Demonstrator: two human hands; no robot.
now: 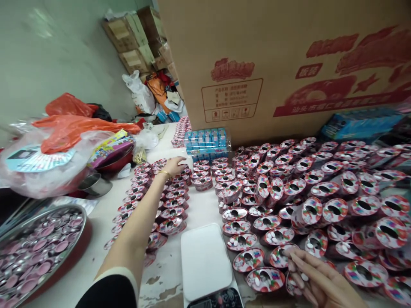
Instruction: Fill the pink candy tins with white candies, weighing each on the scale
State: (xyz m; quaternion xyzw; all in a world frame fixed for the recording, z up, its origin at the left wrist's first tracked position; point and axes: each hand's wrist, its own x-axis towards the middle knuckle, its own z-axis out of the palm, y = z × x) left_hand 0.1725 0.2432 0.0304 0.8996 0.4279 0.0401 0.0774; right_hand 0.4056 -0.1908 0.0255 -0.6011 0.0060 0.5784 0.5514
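Note:
My left hand (175,167) reaches far forward, with a gold bracelet at the wrist, and rests its fingers over the far end of a double row of red-and-white oval plastic containers (171,226). My right hand (317,278) is low at the front right, its fingers spread just above a red-and-white container (282,256). A white candy (304,276) shows by its fingertips. Whether it holds anything is hidden. Many more containers (334,209), several with white candies inside, crowd the right side. A white digital scale (204,261) stands between my hands.
A huge printed cardboard carton (257,64) stands at the back of the worn white table (199,209), with shrink-wrapped blue packs (207,143) before it. At the left lie a round tray of pink-and-silver discs (41,252) and red and clear plastic bags (73,132). Stacked boxes (135,38) lean by the wall.

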